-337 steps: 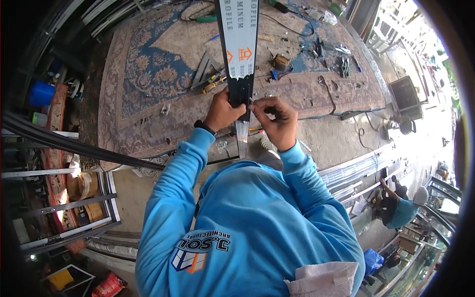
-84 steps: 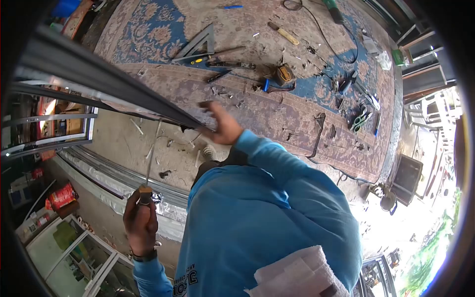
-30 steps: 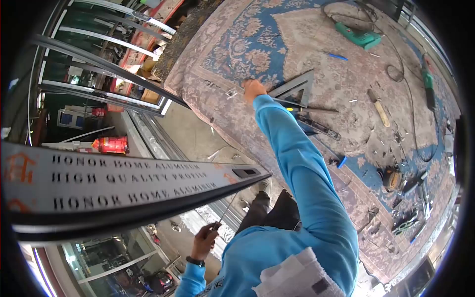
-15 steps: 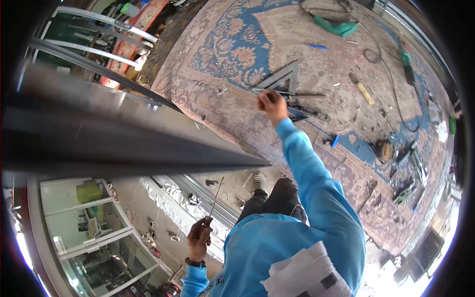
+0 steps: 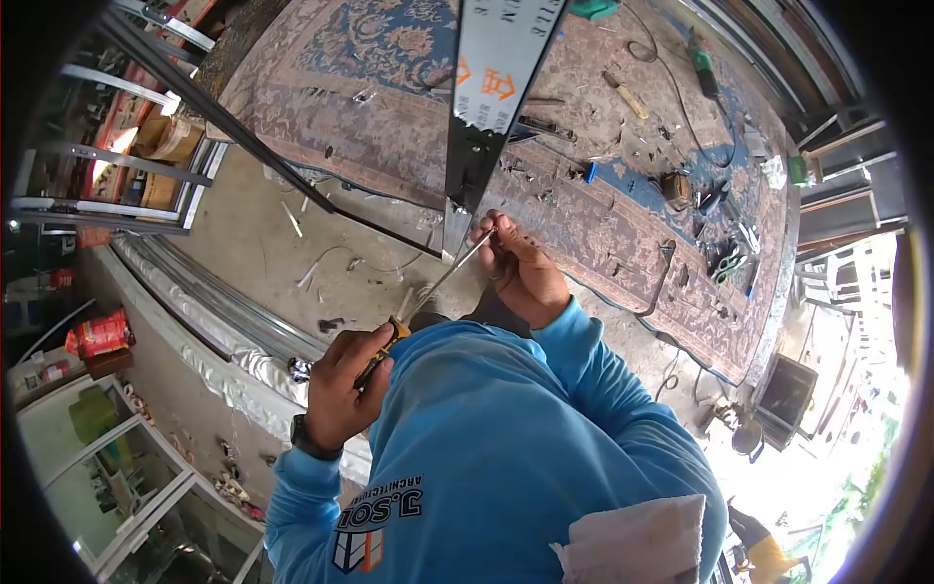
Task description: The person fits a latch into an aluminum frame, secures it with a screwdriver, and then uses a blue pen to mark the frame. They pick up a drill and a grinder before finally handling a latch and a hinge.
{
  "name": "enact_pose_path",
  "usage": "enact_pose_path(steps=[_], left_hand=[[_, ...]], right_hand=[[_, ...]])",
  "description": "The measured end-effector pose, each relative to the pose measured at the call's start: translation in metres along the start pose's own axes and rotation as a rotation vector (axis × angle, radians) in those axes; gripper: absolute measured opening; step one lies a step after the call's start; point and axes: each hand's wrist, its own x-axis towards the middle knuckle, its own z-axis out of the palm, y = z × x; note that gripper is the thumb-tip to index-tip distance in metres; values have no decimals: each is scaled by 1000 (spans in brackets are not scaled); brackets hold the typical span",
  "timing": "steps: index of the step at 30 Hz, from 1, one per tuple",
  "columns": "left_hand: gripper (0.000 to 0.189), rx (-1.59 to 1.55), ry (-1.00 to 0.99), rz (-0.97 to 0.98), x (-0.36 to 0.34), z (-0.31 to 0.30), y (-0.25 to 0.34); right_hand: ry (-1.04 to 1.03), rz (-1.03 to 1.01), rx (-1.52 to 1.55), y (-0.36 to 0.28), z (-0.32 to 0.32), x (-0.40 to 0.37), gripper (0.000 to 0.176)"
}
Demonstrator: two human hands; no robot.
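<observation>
My left hand is wrapped round the yellow and black handle of a screwdriver, whose long shaft points up and to the right. At the tip of that shaft, the fingers of my right hand are pinched together; anything small between them cannot be made out. Just beyond my right fingers stands the lower end of a dark metal frame profile with a printed white film on its face. A thin dark frame bar runs from the upper left towards its foot.
A carpet-covered table carries a yellow-handled tool, a green power tool, cords and small scraps. Long metal profiles lie at the left, above a glazed cabinet. A black bin stands at the right.
My right hand has come from the table to the screwdriver tip. My left hand has moved up with the screwdriver. The view has shifted, and the printed profile now stands at the top centre.
</observation>
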Motion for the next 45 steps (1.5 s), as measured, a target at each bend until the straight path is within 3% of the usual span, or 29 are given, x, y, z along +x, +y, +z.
enact_pose_path(steps=[7,10,13,23,35,41,45], left_hand=[[38,15,45,6,-26,-11,-4],[36,-939,-22,-797,-27,-10,4],[35,-724,98,-549,-32,36,-14],[35,-843,138,-777,-30,62,-45],[34,-959,191,-855,-24,92,-67],[34,-965,163,-866,-15,88,-66],[31,-845,187,-711,-12,94,-79]], right_hand=[[111,-119,-255,34,15,0,18],[117,-105,-239,40,13,16,17],[108,-77,-181,43,5,37,20],[233,42,-187,58,-33,56,25],[297,24,-241,51,-41,68,25],[309,-20,-249,49,-43,72,25],[341,-36,-225,49,-38,72,24]])
